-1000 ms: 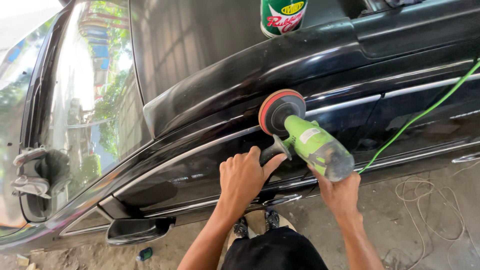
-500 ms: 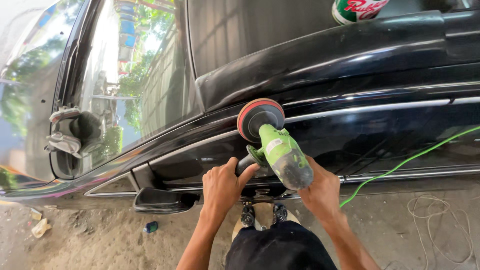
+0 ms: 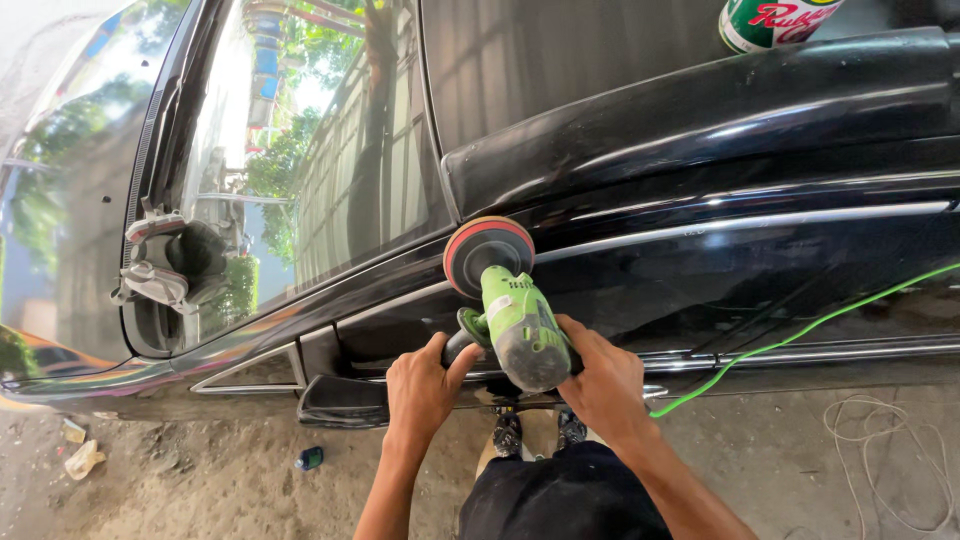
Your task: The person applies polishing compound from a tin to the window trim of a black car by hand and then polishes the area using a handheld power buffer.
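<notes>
Hands [image 3: 425, 385] [image 3: 602, 380] both clamp the polisher [image 3: 515, 325], pad [image 3: 487, 253] on the car's [image 3: 700, 130] roof edge; tilting could, I judge, scuff the trim [image 3: 740, 222].

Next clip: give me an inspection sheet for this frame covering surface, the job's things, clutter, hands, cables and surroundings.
Surface: glossy black car body, chrome trim strips along the side; the windscreen mirrors trees and a fence.
Job's things: green polisher, its red-rimmed pad against the paint by the windscreen pillar.
Clutter: green and white tin standing on the car; small scraps on the dirt ground.
Hands: left hand wrapped round the dark side handle; right hand gripping the polisher's rear body.
Cables: bright green cord trailing right across the door; pale cord looped on the ground.
Surroundings: folded side mirror; wiper arm; the person's dark shorts and sandals.
</notes>
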